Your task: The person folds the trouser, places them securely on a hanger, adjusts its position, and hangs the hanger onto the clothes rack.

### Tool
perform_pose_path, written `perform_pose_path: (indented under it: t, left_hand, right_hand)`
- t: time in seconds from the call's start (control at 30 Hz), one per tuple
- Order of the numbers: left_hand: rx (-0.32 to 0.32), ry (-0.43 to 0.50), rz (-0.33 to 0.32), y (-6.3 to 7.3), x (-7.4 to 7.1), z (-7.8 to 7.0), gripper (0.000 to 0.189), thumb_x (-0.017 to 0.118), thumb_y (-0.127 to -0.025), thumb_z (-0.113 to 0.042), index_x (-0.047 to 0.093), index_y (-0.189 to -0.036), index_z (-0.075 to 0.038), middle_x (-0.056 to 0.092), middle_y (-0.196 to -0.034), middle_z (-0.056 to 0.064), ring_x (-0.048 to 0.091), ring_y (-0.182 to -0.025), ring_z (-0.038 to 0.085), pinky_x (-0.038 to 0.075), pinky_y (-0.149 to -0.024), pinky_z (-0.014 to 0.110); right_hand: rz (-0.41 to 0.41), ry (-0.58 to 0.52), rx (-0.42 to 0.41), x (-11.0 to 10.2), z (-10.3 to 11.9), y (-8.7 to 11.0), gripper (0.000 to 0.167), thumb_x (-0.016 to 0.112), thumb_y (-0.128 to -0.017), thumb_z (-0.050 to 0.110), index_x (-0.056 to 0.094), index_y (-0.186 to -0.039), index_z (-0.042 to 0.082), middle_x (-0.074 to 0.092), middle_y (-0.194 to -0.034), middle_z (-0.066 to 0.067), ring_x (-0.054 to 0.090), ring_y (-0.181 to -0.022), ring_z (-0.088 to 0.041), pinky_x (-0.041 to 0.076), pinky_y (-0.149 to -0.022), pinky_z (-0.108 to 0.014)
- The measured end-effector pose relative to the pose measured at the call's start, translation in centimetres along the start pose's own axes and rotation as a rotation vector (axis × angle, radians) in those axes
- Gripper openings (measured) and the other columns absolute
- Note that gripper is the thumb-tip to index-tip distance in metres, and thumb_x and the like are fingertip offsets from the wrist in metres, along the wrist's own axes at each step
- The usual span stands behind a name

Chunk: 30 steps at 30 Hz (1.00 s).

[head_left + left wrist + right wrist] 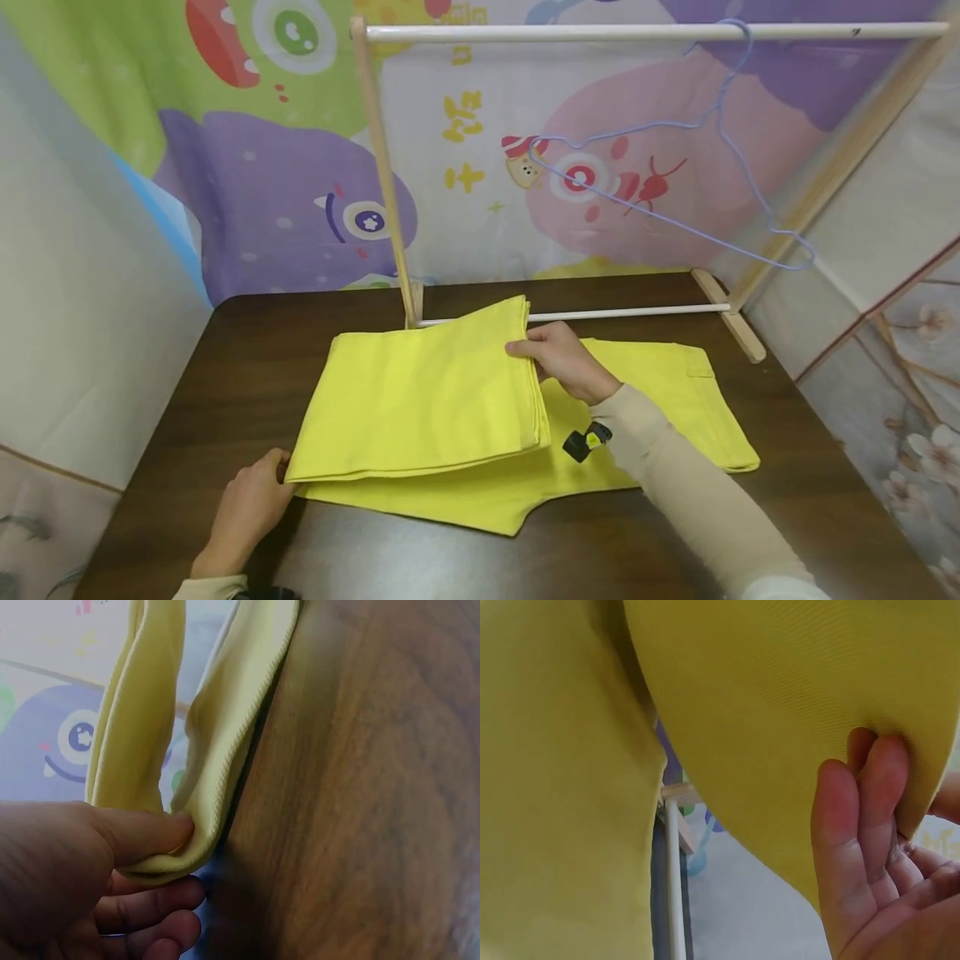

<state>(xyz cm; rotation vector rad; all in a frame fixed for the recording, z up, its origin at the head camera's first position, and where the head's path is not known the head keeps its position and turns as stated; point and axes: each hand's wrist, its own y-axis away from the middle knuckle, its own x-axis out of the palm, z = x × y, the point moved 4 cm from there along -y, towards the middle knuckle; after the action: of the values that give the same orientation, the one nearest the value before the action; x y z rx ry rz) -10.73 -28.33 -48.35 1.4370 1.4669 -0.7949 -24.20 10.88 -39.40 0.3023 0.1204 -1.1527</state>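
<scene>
Yellow trousers (645, 367) lie lengthwise on the dark table, their waist end to the right. The doubled leg part (420, 400) is folded back over them, its right end raised off the layer below. My right hand (562, 358) pinches the raised hem end, thumb on top and fingers beneath; the right wrist view shows those fingers (840, 817) against the underside of the cloth. At the lower left corner of the fold, my left hand (251, 500) pinches the cloth. In the left wrist view its thumb (150, 832) presses inside the bend, fingers below.
Behind the trousers stands a wooden rack with a white top rail (600, 33) and a low white bar (630, 314). A lilac wire hanger (660, 125) hangs from the rail. The brown table (217, 375) meets a cartoon-printed cloth (285, 208) at the back.
</scene>
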Motion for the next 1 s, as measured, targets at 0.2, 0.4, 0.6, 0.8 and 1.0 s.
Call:
perform_pose_path:
  t: [0.2,0.4,0.6,0.8,1.0]
  left_hand:
    - [0.003,0.012,0.021,0.0,0.4,-0.3,0.036,0.064,-0.086,-0.017,0.059,-0.115,0.005,0.068,-0.098,0.027,0.065,-0.081,0.040,0.049,-0.068,0.054]
    - [0.022,0.030,0.035,-0.1,0.9,-0.8,0.037,0.060,-0.087,-0.016,0.058,-0.119,0.004,0.068,-0.102,0.026,0.066,-0.085,0.039,0.049,-0.069,0.053]
    - [0.050,0.029,0.013,-0.1,1.2,-1.9,0.036,0.061,-0.089,-0.018,0.057,-0.118,0.004,0.068,-0.099,0.027,0.066,-0.082,0.042,0.049,-0.066,0.054]
    - [0.069,0.036,0.012,0.0,1.7,-2.8,0.038,0.062,-0.084,-0.012,0.058,-0.118,0.003,0.068,-0.099,0.027,0.066,-0.079,0.040,0.049,-0.063,0.052]
    - [0.071,0.046,0.038,0.2,2.0,-3.4,0.043,0.066,-0.089,-0.019,0.056,-0.123,0.005,0.070,-0.094,0.020,0.064,-0.070,0.026,0.049,-0.059,0.044]
  right_hand:
    - [-0.013,0.036,0.032,-1.4,-0.6,0.6,0.051,0.064,-0.094,0.021,0.030,-0.055,0.016,0.024,-0.049,0.006,0.028,-0.042,-0.012,0.051,-0.055,-0.034]
    - [-0.017,0.047,0.047,-2.9,-1.1,1.0,0.052,0.063,-0.094,0.023,0.030,-0.056,0.015,0.023,-0.051,0.006,0.026,-0.045,-0.013,0.049,-0.056,-0.036]
    - [-0.017,0.057,0.054,-4.3,-1.1,1.7,0.050,0.062,-0.096,0.025,0.031,-0.058,0.015,0.023,-0.052,0.006,0.025,-0.048,-0.013,0.043,-0.056,-0.032]
    - [-0.036,0.087,0.065,-6.2,-1.3,2.5,0.050,0.062,-0.095,0.027,0.032,-0.058,0.015,0.023,-0.052,0.007,0.024,-0.047,-0.012,0.039,-0.055,-0.031]
    - [-0.032,0.108,0.098,-8.0,-2.1,3.3,0.050,0.062,-0.095,0.031,0.033,-0.058,0.015,0.025,-0.052,0.006,0.026,-0.047,-0.012,0.040,-0.056,-0.034]
